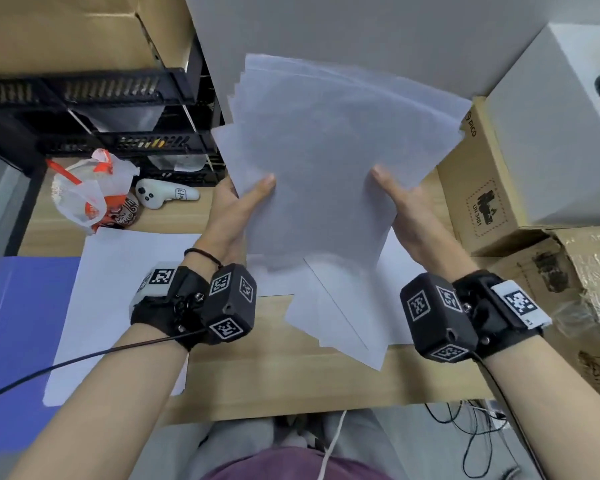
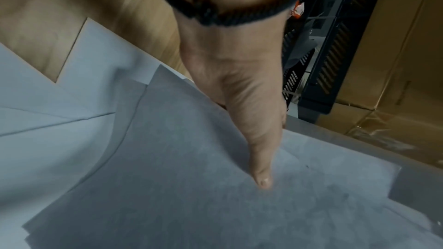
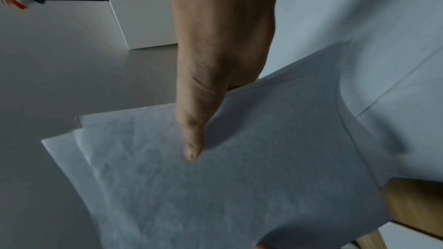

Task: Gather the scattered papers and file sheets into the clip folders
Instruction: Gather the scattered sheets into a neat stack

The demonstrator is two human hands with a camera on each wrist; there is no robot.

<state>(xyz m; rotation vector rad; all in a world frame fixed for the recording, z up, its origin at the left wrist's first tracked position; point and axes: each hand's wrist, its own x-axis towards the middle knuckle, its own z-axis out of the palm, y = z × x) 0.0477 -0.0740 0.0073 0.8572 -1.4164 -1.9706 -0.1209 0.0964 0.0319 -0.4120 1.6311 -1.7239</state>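
Left hand (image 1: pixel 234 209) and right hand (image 1: pixel 400 202) pinch a thin, slightly fanned stack of white sheets (image 1: pixel 326 161) — edges uneven — above the wooden desk (image 1: pixel 284 382)

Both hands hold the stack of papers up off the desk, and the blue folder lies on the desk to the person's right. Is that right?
Not quite. The blue folder lies to the person's left, as the head view shows. The left hand and right hand do hold the stack of papers up off the desk.
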